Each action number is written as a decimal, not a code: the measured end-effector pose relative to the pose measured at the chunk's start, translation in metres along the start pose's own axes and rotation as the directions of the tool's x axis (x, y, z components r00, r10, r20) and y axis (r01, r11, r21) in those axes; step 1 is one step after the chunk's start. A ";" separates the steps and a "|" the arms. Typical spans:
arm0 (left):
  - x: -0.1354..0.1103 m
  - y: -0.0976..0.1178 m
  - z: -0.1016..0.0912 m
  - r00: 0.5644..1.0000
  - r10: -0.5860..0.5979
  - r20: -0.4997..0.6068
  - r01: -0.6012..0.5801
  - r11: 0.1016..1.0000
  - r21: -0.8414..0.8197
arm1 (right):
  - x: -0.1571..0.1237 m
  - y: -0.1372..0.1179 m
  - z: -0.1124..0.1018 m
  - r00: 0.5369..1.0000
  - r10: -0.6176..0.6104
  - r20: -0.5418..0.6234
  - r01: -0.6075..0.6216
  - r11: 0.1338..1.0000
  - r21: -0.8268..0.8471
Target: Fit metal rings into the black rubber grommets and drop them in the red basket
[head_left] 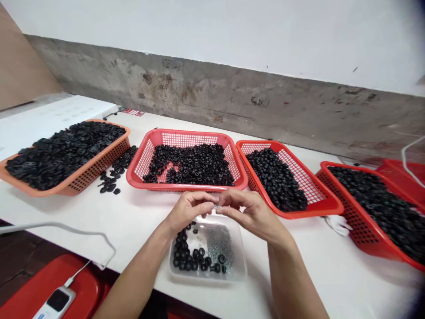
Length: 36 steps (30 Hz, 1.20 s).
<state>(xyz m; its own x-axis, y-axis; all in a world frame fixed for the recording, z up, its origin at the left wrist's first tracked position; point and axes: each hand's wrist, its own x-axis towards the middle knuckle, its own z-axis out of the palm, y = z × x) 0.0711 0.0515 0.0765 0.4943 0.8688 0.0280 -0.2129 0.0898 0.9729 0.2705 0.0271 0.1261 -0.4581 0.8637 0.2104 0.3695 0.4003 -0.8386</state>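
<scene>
Far to the left of the fingers, an orange plastic basket (99, 166) holds flat black rubber pieces, with loose pieces (111, 177) lying on the tabletop (146, 221) just beside it. The left hand (189, 212) and right hand (252, 215) meet, their fingers (232, 199) curled and pinching a small silvery piece (217, 207), too small to make out. Just below the fingers, a clear plastic tray (207, 278) carries black rubber rings (189, 259) and silvery bits (219, 246). Straight ahead sits a red basket (186, 134) of black rings; further right, a second red basket (318, 199) and a third red basket (358, 230) hold more black rubber parts.
</scene>
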 end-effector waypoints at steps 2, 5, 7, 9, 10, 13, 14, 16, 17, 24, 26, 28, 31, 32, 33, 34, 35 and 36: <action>0.000 0.001 0.000 1.000 -0.027 0.009 0.027 1.000 -0.013 | 0.001 0.001 0.001 1.000 -0.026 -0.014 0.026 1.000 0.000; 0.000 0.001 0.001 0.999 -0.037 -0.014 0.037 0.999 -0.022 | 0.001 0.002 0.002 0.998 -0.053 -0.016 0.053 0.999 -0.006; 0.000 0.001 0.001 0.999 -0.041 -0.030 0.040 0.999 -0.020 | 0.001 0.002 0.002 0.998 -0.062 -0.024 0.062 0.998 -0.020; -0.001 0.000 0.001 0.998 -0.039 -0.042 0.039 0.999 -0.010 | 0.001 0.002 0.002 0.997 -0.068 -0.031 0.067 0.997 -0.039; -0.001 0.000 0.001 0.998 -0.039 -0.043 0.038 0.999 -0.005 | 0.001 0.001 0.003 0.997 -0.071 -0.031 0.069 0.996 -0.049; -0.001 0.001 0.001 0.999 -0.036 -0.029 0.037 0.999 0.005 | 0.000 0.000 0.002 0.997 -0.067 -0.027 0.064 0.994 -0.084; -0.001 0.001 0.001 0.999 -0.034 -0.023 0.034 0.999 0.010 | 0.000 -0.001 0.002 0.998 -0.062 -0.021 0.060 0.994 -0.096; -0.001 0.002 0.001 0.999 -0.035 -0.014 0.035 0.999 0.030 | -0.001 -0.003 0.002 0.999 -0.052 -0.006 0.051 0.992 -0.114; -0.001 0.002 0.001 0.999 -0.038 -0.011 0.039 0.998 0.041 | -0.001 -0.004 0.001 0.999 -0.050 -0.001 0.049 0.991 -0.121; 0.001 0.000 -0.001 0.998 -0.056 0.019 0.056 0.997 0.046 | -0.002 -0.007 0.000 0.997 -0.077 -0.001 0.076 0.982 -0.175; 0.001 -0.001 -0.001 0.998 -0.053 0.030 0.052 0.998 0.029 | -0.002 -0.007 0.000 0.997 -0.080 0.002 0.079 0.982 -0.172; 0.001 0.000 -0.001 0.998 -0.050 0.042 0.050 0.999 0.009 | -0.002 -0.007 0.000 0.996 -0.085 0.003 0.084 0.983 -0.161; 0.001 0.001 0.000 0.998 -0.043 0.045 0.044 0.999 -0.025 | -0.002 -0.007 0.000 0.995 -0.097 -0.002 0.096 0.985 -0.146; 0.001 0.001 0.000 0.998 -0.039 0.043 0.040 0.999 -0.033 | -0.002 -0.007 0.000 0.995 -0.101 -0.003 0.100 0.985 -0.144; 0.001 0.001 0.000 0.999 -0.035 0.042 0.036 0.999 -0.040 | -0.002 -0.007 0.000 0.994 -0.106 -0.002 0.105 0.984 -0.142; 0.001 0.001 0.000 0.999 -0.030 0.040 0.032 0.998 -0.045 | -0.003 -0.007 0.000 0.994 -0.110 -0.001 0.109 0.984 -0.141; 0.001 0.001 -0.001 0.999 -0.026 0.042 0.028 0.998 -0.048 | -0.003 -0.007 0.000 0.993 -0.116 -0.002 0.115 0.983 -0.140; 0.001 0.001 -0.001 0.999 -0.022 0.046 0.025 0.998 -0.050 | -0.002 -0.006 0.000 0.993 -0.121 -0.003 0.120 0.983 -0.138</action>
<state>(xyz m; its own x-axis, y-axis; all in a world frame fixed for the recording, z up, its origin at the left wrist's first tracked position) 0.0709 0.0526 0.0770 0.5371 0.8433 0.0168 -0.2424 0.1353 0.9607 0.2689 0.0223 0.1308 -0.4971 0.8097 0.3118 0.4204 0.5391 -0.7298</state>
